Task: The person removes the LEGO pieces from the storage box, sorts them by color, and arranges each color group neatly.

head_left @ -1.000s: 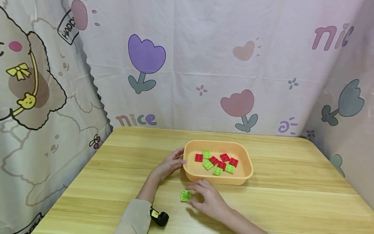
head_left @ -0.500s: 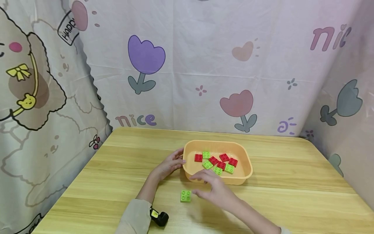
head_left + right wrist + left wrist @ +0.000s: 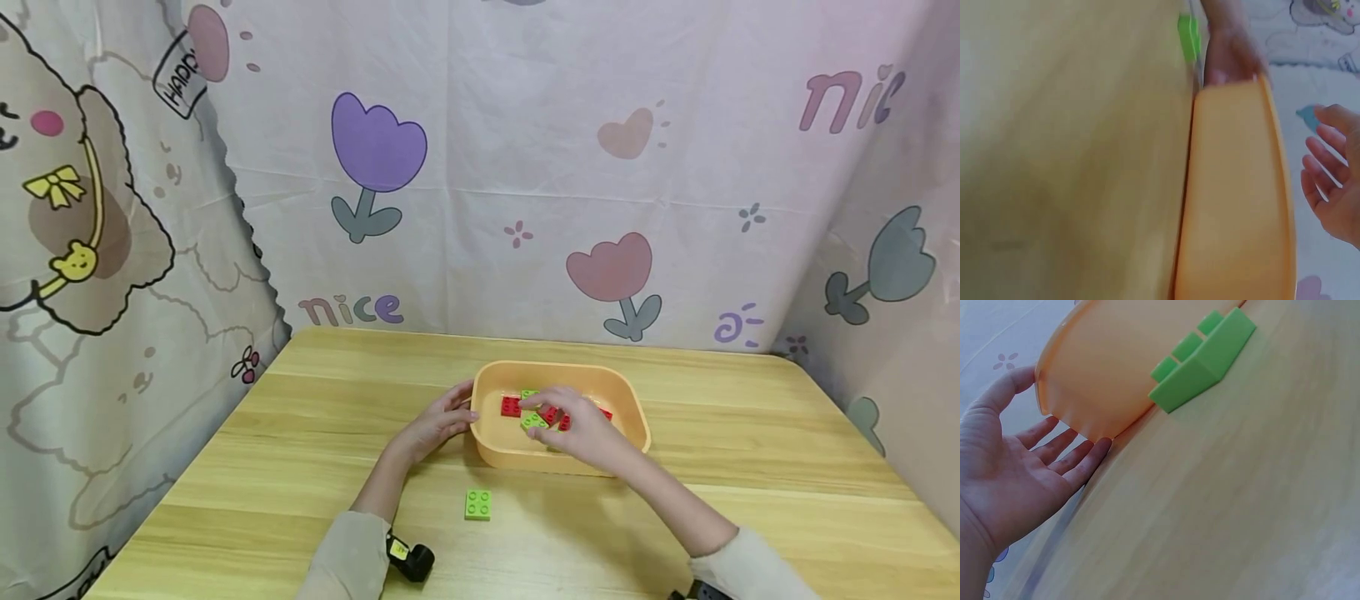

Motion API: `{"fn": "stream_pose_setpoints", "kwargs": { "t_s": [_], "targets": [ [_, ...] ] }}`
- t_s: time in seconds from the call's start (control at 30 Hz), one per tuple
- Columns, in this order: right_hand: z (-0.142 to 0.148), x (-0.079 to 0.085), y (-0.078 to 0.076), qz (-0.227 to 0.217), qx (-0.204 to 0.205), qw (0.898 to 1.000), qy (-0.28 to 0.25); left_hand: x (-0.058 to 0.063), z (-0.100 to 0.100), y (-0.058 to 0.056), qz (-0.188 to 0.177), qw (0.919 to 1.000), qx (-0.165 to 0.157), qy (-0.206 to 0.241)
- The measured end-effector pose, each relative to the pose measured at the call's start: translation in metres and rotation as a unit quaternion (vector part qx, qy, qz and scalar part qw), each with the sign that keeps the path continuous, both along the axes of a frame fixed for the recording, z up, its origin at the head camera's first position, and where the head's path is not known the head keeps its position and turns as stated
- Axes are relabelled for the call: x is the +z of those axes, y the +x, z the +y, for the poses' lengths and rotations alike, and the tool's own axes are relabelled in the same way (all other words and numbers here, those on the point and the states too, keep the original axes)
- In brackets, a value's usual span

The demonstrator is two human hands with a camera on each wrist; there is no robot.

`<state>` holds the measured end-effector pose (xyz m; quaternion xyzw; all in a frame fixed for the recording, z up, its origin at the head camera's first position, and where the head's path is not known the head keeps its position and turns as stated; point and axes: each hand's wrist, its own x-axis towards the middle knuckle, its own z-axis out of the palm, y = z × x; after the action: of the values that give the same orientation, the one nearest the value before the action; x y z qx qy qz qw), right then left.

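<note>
At the left end of an orange plastic basin, my left hand holds its wall, thumb at the rim and fingers against the outside, as the left wrist view shows of the hand. Over the basin hovers my right hand, thumb and fingers apart with nothing seen between them. Beneath it lie loose toy bricks, among them a red brick and a green brick; others are partly hidden by the hand. In front of the basin, a single green brick lies studs up on the table.
The wooden table reaches back to a printed curtain, with another curtain hanging along the left side. Each wrist carries a black camera, the left wrist camera being close to the tabletop.
My right hand has left the green brick on the table and moved up and right, over the basin. My left hand stays at the basin's end.
</note>
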<state>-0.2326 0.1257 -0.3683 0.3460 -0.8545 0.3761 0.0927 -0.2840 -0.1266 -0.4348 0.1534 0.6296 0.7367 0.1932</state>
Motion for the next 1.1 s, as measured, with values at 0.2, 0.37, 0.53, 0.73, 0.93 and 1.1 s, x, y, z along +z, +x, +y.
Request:
{"fn": "stream_pose_setpoints", "kwargs": {
  "t_s": [0.2,0.37,0.53,0.73,0.93,1.1],
  "targets": [
    [0.009,-0.002,-0.026,-0.071,0.019,0.997,0.029,-0.001,-0.001,0.000,0.000,1.0000,0.002,-0.004],
    [0.014,-0.011,-0.045,-0.094,0.051,0.993,0.045,0.001,-0.001,0.000,-0.003,1.0000,0.000,-0.008],
    [0.019,-0.020,-0.059,-0.123,0.073,0.987,0.075,0.000,0.000,-0.001,-0.001,1.0000,-0.001,-0.004],
    [0.021,-0.026,-0.068,-0.160,0.072,0.979,0.104,-0.001,0.002,-0.002,-0.002,1.0000,0.001,-0.005],
    [0.021,-0.028,-0.075,-0.185,0.085,0.974,0.099,0.000,0.001,-0.001,-0.001,1.0000,0.003,-0.006],
    [0.020,-0.032,-0.081,-0.178,0.097,0.972,0.121,-0.001,0.001,-0.001,-0.005,1.0000,0.008,-0.002]
  ]
}}
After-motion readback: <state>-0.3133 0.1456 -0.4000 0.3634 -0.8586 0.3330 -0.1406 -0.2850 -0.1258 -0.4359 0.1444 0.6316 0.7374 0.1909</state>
